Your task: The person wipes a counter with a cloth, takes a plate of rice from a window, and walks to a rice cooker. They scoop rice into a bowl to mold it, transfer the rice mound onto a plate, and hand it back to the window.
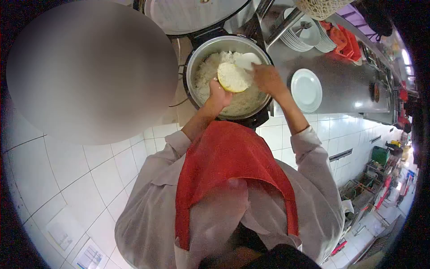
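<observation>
A large round rice cooker pot [193, 62] stands in front of me, with white cooked rice [207, 67] inside. Over the pot, my left hand [218, 95] is closed on a yellow-rimmed bowl [234, 78] filled with rice. My right hand [268, 80] grips a white rice paddle [249, 60], whose blade is beside the bowl, above the rice. The paddle's handle is hidden in my fingers. Behind the pot, the cooker's lid [195, 15] is raised.
A white oval plate [306, 90] lies on the steel counter [345, 80] to the right. Stacked white plates [298, 38] with cutlery on top stand farther back, near a red basket [349, 42]. A metal post [284, 28] rises by the pot's right side. The left is blurred out.
</observation>
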A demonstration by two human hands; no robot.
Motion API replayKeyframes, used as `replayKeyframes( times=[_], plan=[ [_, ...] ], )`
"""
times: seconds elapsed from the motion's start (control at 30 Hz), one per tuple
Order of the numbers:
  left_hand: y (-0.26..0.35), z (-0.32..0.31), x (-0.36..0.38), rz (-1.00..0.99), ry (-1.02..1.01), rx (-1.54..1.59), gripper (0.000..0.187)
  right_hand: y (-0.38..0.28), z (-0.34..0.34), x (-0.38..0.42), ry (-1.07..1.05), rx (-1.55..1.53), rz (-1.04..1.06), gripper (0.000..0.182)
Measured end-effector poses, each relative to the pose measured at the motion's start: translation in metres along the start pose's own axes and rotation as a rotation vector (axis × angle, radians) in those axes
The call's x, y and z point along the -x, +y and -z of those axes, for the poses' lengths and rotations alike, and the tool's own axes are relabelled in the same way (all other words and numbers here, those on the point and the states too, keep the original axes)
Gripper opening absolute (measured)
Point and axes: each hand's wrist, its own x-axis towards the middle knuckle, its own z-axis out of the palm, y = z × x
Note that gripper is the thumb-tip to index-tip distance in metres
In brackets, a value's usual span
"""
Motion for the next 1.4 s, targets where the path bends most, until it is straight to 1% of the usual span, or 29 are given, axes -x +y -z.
replayKeyframes(
  times=[0.07, 0.1, 0.13, 0.17, 0.2, 0.23, 0.27, 0.3, 0.37, 0.4, 0.43, 0.5, 0.57, 0.63, 0.7, 0.73, 0.77, 0.83, 0.87, 0.93, 0.97, 1.03, 1.07, 1.13, 1.2, 1.27, 1.33, 1.37, 1.4],
  plan=[
    [0.013, -0.009, -0.005, -0.034, -0.038, 0.011, 0.046, 0.0, 0.034, -0.001, 0.129, -0.189, -0.119, 0.036],
    [0.018, -0.009, -0.004, -0.056, -0.057, 0.02, 0.046, -0.009, 0.036, 0.004, 0.125, -0.186, -0.106, 0.036],
    [0.019, 0.0, -0.004, -0.061, -0.047, 0.027, 0.046, -0.026, 0.035, 0.012, 0.157, -0.337, -0.027, 0.037],
    [0.02, 0.012, -0.008, -0.153, -0.133, -0.104, 0.047, -0.04, 0.036, 0.021, 0.195, -0.49, 0.047, 0.037],
    [0.023, 0.015, -0.014, -0.245, -0.231, -0.239, 0.049, -0.049, 0.033, 0.028, 0.202, -0.488, 0.048, 0.037],
    [0.031, 0.002, -0.009, -0.246, -0.24, -0.242, 0.049, -0.056, 0.025, 0.035, 0.142, -0.518, -0.045, 0.038],
    [0.036, -0.009, 0.0, -0.152, -0.169, -0.082, 0.049, -0.058, 0.016, 0.039, 0.073, -0.547, -0.137, 0.039],
    [0.037, -0.016, 0.009, -0.06, -0.091, 0.081, 0.05, -0.046, 0.007, 0.037, 0.068, -0.543, -0.133, 0.039],
    [0.033, -0.011, 0.016, -0.044, -0.059, 0.032, 0.049, -0.017, -0.009, 0.036, 0.165, -0.617, -0.333, 0.041],
    [0.034, -0.014, 0.015, -0.028, -0.039, 0.038, 0.05, -0.023, 0.006, 0.036, 0.077, -0.667, -0.478, 0.041],
    [0.034, -0.017, 0.012, -0.016, -0.022, 0.048, 0.05, -0.031, 0.006, 0.037, 0.08, -0.668, -0.481, 0.041],
    [0.029, -0.006, 0.002, -0.068, -0.073, 0.007, 0.05, -0.05, 0.007, 0.047, 0.43, -0.545, 0.034, 0.048],
    [0.028, 0.0, -0.008, -0.13, -0.139, -0.042, 0.051, -0.059, -0.004, 0.048, 0.375, -0.563, 0.002, 0.048],
    [0.028, -0.012, 0.008, -0.036, 0.047, -0.094, 0.051, -0.055, -0.003, 0.046, 0.308, -0.584, -0.025, 0.047],
    [0.028, -0.02, 0.02, -0.07, 0.031, -0.159, 0.053, -0.041, 0.015, 0.041, 0.22, -0.573, -0.153, 0.036],
    [0.028, -0.022, 0.022, 0.004, 0.045, -0.14, 0.054, -0.044, 0.03, 0.038, 0.035, -0.635, -0.286, 0.035],
    [0.03, -0.025, 0.02, 0.072, 0.049, -0.121, 0.056, -0.046, 0.027, 0.036, 0.04, -0.633, -0.282, 0.035],
    [0.031, -0.021, 0.013, 0.058, 0.034, -0.121, 0.057, -0.054, 0.02, 0.039, 0.365, -0.458, 0.093, 0.035],
    [0.032, -0.019, 0.01, 0.045, 0.015, -0.129, 0.058, -0.056, 0.021, 0.039, 0.365, -0.456, 0.098, 0.035],
    [0.032, -0.017, 0.013, 0.038, -0.013, -0.103, 0.058, -0.063, 0.029, 0.036, 0.134, -0.509, -0.017, 0.039],
    [0.031, -0.016, 0.014, 0.04, -0.039, -0.079, 0.058, -0.065, 0.029, 0.033, 0.135, -0.51, -0.013, 0.039],
    [0.029, -0.015, 0.013, 0.051, -0.015, -0.069, 0.058, -0.066, 0.029, 0.033, -0.006, -0.58, -0.132, 0.039],
    [0.028, -0.015, 0.012, 0.058, 0.006, -0.06, 0.058, -0.064, 0.027, 0.031, -0.008, -0.578, -0.132, 0.039],
    [0.023, -0.027, 0.02, 0.056, 0.054, -0.063, 0.058, -0.06, 0.022, 0.025, 0.184, -0.556, 0.01, 0.042],
    [0.022, -0.028, 0.023, 0.055, 0.097, -0.072, 0.058, -0.056, 0.025, 0.017, 0.114, -0.511, -0.038, 0.045],
    [0.02, -0.022, 0.019, 0.12, 0.06, -0.038, 0.056, -0.041, 0.02, 0.007, 0.051, -0.461, -0.088, 0.047],
    [0.018, -0.001, 0.01, 0.092, -0.02, -0.006, 0.053, -0.016, 0.01, 0.004, 0.204, -0.186, 0.046, 0.048],
    [0.018, 0.009, 0.003, 0.056, -0.098, 0.031, 0.051, -0.012, 0.012, 0.004, 0.207, -0.185, 0.045, 0.048],
    [0.022, 0.006, 0.001, 0.05, -0.101, 0.031, 0.051, -0.012, 0.026, 0.002, 0.191, -0.183, -0.002, 0.047]
  ],
)
